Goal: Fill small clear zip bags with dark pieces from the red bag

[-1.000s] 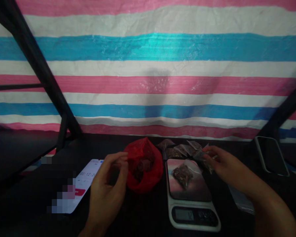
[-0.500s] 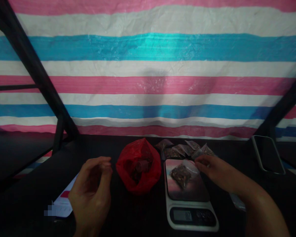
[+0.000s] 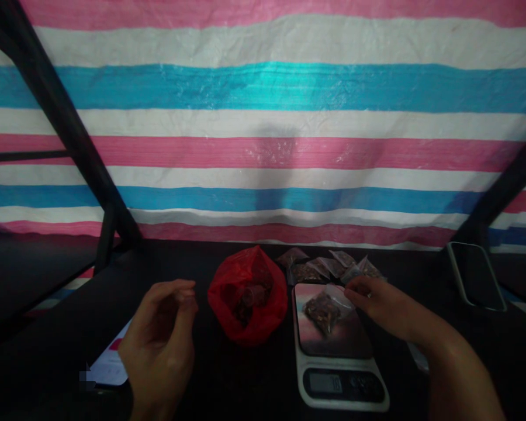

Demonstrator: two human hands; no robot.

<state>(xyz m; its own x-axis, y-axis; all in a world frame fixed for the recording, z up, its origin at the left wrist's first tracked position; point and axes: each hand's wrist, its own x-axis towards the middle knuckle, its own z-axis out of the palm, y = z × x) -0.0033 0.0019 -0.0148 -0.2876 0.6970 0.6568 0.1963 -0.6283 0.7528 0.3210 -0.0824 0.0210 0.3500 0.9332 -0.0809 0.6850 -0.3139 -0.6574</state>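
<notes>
A clear plastic zip bag (image 3: 323, 313) of brown dried bits lies on the steel plate of a kitchen scale (image 3: 309, 400). My right hand (image 3: 368, 290) pinches the bag's upper right corner between thumb and fingers. To the left, my left hand (image 3: 162, 339) hovers over the table, its fingers curled and the thumb close against the fingertips; whether anything is in them is hidden. Between the hands stands an opened red plastic bag (image 3: 263, 330) with dark brown bits inside. A small clear plastic cup (image 3: 254, 295) rests on those bits.
Several small filled zip bags (image 3: 307, 272) lie behind the scale. One phone (image 3: 477, 275) sits at the far right; another with a lit screen (image 3: 111, 365) is partly behind my left hand. A striped tarp (image 3: 263, 152) hangs behind the black table (image 3: 236, 380), between dark slanted posts.
The digits on the scale's display have changed. My left hand has shifted slightly left and down, while my right hand stays at the zip bag's corner.
</notes>
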